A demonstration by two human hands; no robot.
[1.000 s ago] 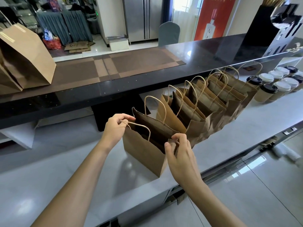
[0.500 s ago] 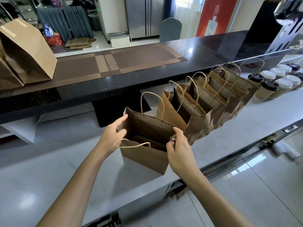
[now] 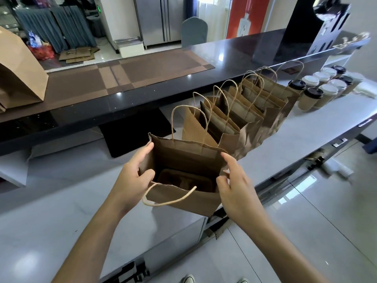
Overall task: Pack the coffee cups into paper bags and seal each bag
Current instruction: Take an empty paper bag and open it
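Note:
A brown paper bag point(image 3: 183, 203) stands wide open at the front edge of the white counter point(image 3: 61, 201). A dark cup carrier lies in its bottom. My left hand point(image 3: 133, 176) grips the bag's left side, thumb inside the rim. At the right side my right hand point(image 3: 236, 184) pinches the rim. One twine handle droops over the near wall. Behind it stands a row of several more open paper bags point(image 3: 234, 119). Several lidded coffee cups point(image 3: 318, 90), with black and white lids, cluster at the far right.
A raised dark bar top point(image 3: 142, 78) with a brown runner runs behind the counter. A large paper bag point(image 3: 20, 74) stands on it at the left, and a black stand point(image 3: 314, 29) at the right. The counter's front edge drops to a glossy tiled floor.
The bag's mouth has been pulled wide open, showing the carrier inside. My hands have moved apart to its two sides, and the near handle has dropped over the front wall.

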